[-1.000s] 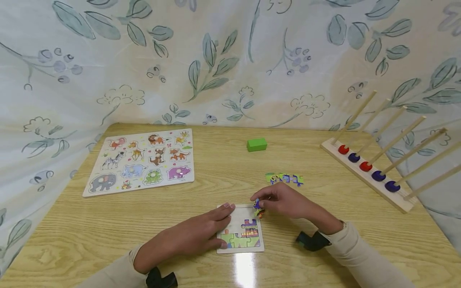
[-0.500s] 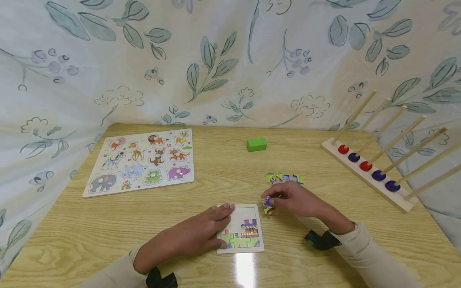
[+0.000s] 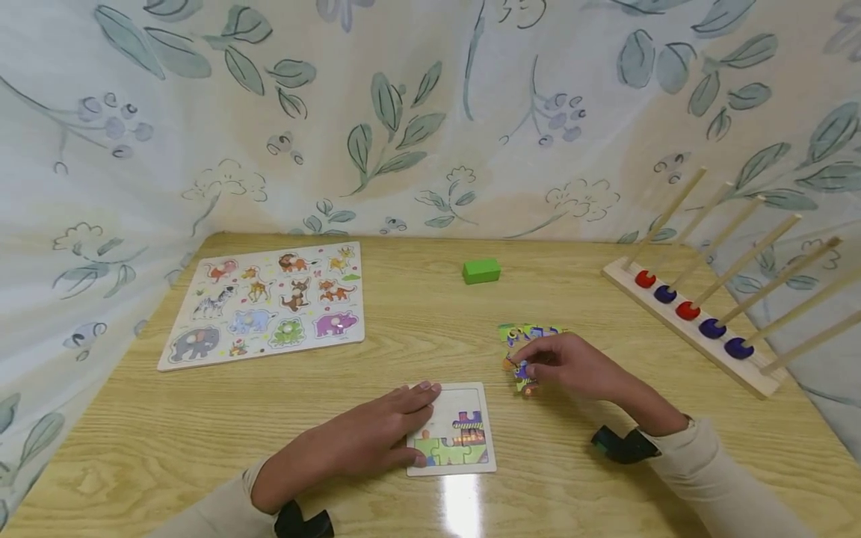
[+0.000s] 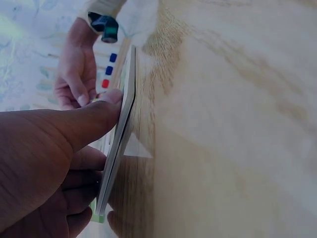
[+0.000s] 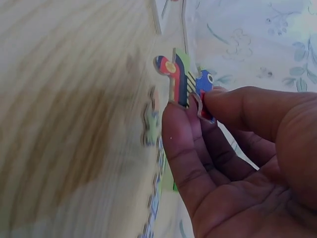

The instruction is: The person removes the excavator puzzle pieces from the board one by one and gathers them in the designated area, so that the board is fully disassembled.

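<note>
In the head view, my left hand (image 3: 386,426) rests along the left side of a small square puzzle tray (image 3: 464,469), its fingers near the far corner and its thumb near the close one. Joined jigsaw pieces (image 3: 451,452) fill the bottom and right part of the tray. My right hand (image 3: 575,366), to the tray's right, pinches a colourful puzzle piece (image 5: 181,82) between thumb and fingers, raised above the table in the right wrist view. Other loose puzzle pieces (image 3: 531,329) lie just beyond that hand, partly covered by it.
An animal peg puzzle board (image 3: 269,299) lies at the back left. Towards the back stands a green block (image 3: 481,271). On the right is a wooden rack (image 3: 693,329) with upright rods and red and blue beads. A floral curtain (image 3: 430,112) hangs behind the table.
Holding the puzzle piece, my right hand has moved right and slightly away from the tray, towards the loose pieces. My left hand stays on the tray.
</note>
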Available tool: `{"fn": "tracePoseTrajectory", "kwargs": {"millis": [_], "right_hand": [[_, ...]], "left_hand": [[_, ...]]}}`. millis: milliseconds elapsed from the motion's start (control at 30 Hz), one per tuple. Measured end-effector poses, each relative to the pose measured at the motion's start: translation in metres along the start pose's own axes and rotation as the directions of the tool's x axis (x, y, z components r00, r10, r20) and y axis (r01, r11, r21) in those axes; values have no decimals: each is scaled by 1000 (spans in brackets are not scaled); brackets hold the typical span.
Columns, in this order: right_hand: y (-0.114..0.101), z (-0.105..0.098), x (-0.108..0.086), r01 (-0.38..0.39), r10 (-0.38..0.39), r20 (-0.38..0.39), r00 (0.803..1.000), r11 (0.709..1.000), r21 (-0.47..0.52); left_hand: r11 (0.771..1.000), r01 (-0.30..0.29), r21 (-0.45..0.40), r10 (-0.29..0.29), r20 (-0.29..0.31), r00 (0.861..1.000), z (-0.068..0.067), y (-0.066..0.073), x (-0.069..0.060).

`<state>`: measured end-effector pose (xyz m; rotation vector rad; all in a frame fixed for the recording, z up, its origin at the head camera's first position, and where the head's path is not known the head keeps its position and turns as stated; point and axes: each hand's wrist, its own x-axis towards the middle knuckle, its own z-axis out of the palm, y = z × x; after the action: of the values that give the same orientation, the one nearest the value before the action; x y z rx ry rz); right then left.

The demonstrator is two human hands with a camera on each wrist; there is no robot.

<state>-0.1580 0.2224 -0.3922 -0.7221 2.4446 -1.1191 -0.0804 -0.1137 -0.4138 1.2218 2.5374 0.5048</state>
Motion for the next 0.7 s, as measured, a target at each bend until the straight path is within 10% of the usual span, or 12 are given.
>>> {"fn": "tracePoseTrajectory", "kwargs": {"millis": [700], "right_hand": [[19, -17, -2, -57, 61, -57, 997, 997, 59]], "left_hand": [[1000, -15, 14, 15, -17, 1000, 0, -1, 0]]}}
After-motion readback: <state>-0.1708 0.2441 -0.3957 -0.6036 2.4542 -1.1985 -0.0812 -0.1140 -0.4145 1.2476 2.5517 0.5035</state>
